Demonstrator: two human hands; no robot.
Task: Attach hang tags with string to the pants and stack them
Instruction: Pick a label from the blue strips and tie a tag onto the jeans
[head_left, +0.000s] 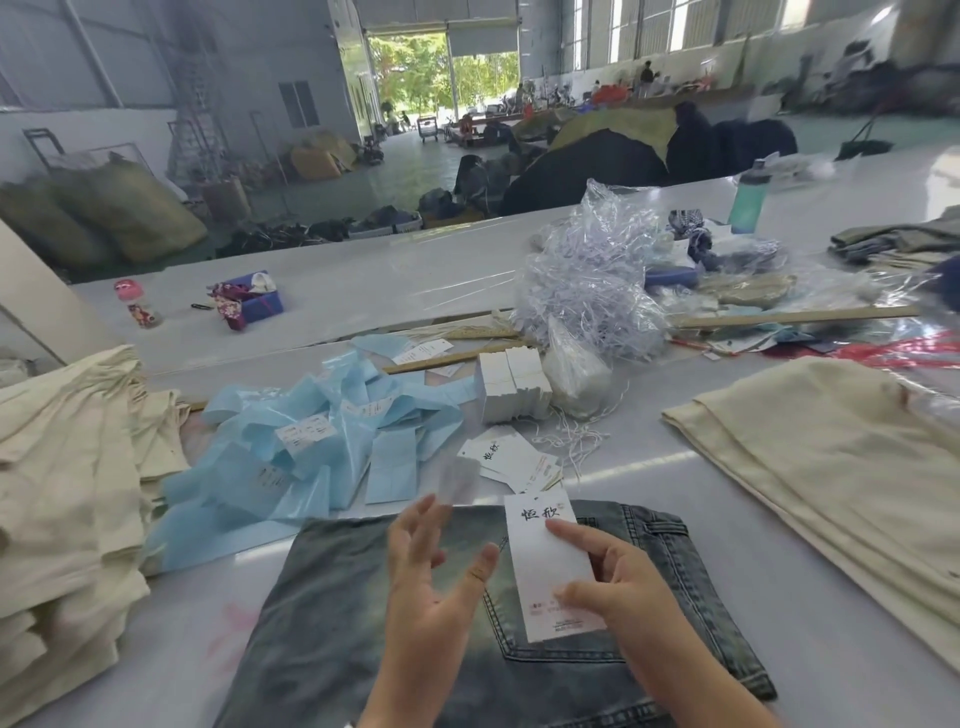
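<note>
Folded grey-blue jeans (363, 613) lie on the white table in front of me, back pocket up. My right hand (628, 597) pinches a white hang tag (545, 561) with black characters, held over the jeans. My left hand (431, 577) hovers beside it with fingers spread; a small blurred pale tag (458, 480) shows just beyond its fingertips, apart from them. Loose hang tags (514, 460) lie just beyond the jeans, with white strings (571, 436) to their right. A banded block of white tags (511, 389) stands farther back.
Cream pants are stacked at the left (67, 493) and spread at the right (831, 467). Blue paper wrappers (291, 457) litter the middle. A tangle of clear plastic (587, 280), wooden sticks (779, 317), a green bottle (748, 200) and a blue box (254, 301) lie farther back.
</note>
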